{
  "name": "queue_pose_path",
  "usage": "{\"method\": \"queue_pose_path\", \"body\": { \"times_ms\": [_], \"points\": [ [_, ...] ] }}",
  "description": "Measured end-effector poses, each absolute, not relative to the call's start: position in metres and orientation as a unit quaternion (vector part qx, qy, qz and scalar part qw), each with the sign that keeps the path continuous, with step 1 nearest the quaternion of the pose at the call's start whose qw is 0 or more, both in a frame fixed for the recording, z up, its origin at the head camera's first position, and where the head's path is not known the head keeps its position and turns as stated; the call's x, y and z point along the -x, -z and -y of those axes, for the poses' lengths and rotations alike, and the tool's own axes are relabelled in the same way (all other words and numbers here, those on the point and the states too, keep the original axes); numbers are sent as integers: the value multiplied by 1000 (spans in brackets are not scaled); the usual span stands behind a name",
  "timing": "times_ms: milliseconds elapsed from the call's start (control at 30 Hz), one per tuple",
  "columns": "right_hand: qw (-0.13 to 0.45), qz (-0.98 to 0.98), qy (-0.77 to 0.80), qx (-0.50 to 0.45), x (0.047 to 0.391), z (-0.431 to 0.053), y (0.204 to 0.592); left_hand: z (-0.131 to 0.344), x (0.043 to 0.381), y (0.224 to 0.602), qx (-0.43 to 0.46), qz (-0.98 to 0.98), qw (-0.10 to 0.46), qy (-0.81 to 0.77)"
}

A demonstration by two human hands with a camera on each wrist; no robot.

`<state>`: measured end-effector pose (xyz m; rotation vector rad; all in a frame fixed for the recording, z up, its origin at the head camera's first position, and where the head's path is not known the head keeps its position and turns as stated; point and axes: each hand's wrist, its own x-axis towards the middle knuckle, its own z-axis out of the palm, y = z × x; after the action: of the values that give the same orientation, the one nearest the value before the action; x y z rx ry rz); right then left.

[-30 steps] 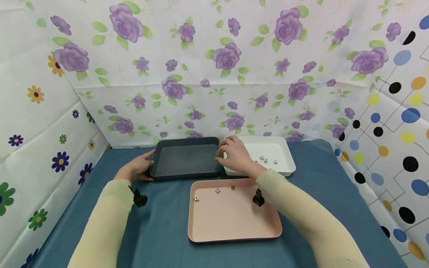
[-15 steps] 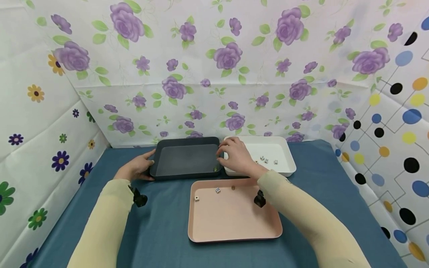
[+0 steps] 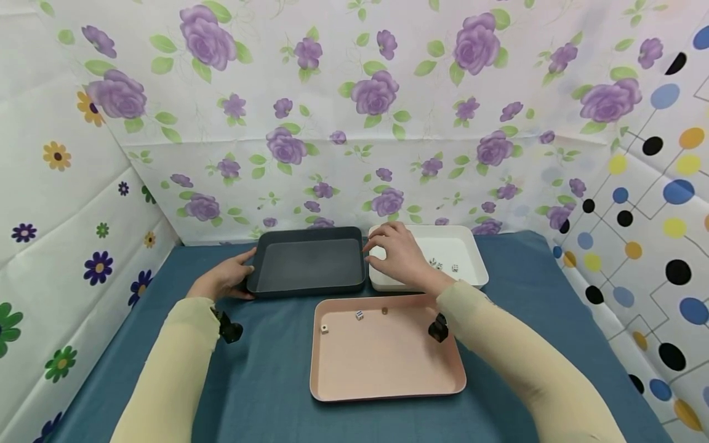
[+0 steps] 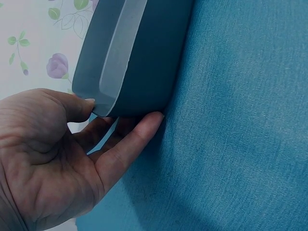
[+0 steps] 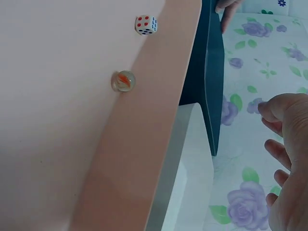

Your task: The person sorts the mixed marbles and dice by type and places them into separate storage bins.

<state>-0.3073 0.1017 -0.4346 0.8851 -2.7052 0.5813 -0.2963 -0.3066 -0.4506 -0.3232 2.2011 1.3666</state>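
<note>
My left hand (image 3: pixel 224 277) holds the left end of a dark grey tray (image 3: pixel 310 261). In the left wrist view its thumb lies on the tray's rim while the fingers (image 4: pixel 130 144) reach against the outer wall and underside. Over the left side of a white tray (image 3: pixel 468 249), near the dark tray's right rim, hovers my right hand (image 3: pixel 400 255). Its fingers are loosely bent, and nothing shows between them in the right wrist view. Several white dice (image 3: pixel 455 268) lie in the white tray.
A pink tray (image 3: pixel 388 363) sits in front, holding a die (image 3: pixel 359 315), another small white cube (image 3: pixel 324 329) and a clear marble (image 5: pixel 125 81) with an orange swirl. Blue cloth (image 3: pixel 266 369) covers the table; a flowered sheet (image 3: pixel 332 111) hangs behind.
My right hand let go of a small greenish marble, which dropped into the dark tray's right end and is out of sight now. The hand has drawn slightly right; my left hand stays put.
</note>
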Motion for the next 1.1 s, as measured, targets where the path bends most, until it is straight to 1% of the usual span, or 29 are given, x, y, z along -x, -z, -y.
{"method": "queue_pose_path", "body": {
  "times_ms": [467, 800, 1100],
  "points": [
    [153, 906, -221, -326, 296, -114, 425, 306, 294, 451, 114, -812, 264, -507],
    [205, 884, -233, -350, 290, -136, 406, 306, 295, 449, 113, -811, 265, -509],
    [212, 875, -251, -356, 283, -146, 397, 306, 294, 448, 113, -814, 263, -506]
  ]
}}
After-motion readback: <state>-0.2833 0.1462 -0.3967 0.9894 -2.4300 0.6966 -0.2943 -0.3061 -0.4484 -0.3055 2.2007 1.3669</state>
